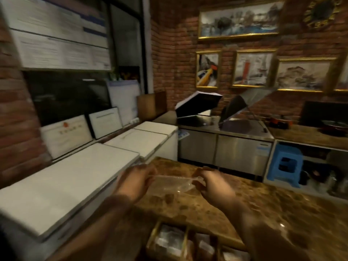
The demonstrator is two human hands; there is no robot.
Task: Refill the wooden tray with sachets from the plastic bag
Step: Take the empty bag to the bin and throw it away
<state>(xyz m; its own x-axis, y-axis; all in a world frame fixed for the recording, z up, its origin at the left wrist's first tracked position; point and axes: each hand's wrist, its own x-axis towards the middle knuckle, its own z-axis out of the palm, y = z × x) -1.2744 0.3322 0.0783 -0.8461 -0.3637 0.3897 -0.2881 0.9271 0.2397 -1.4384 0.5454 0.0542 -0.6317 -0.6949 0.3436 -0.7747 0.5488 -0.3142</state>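
A clear plastic bag (172,185) hangs stretched between both hands above the brown counter. My left hand (134,180) pinches its left edge and my right hand (211,187) pinches its right edge. A few small dark sachets show through the bag's lower part. The wooden tray (153,236) with dividers sits at the bottom of the view, below the hands, with pale sachets (170,240) lying in its compartments. The picture is blurred.
The brown mottled counter (273,210) runs to the right. White chest freezers (71,181) stand on the left with framed certificates behind. A steel cabinet (226,147) with raised lids and a blue plastic stool (285,164) are beyond the counter.
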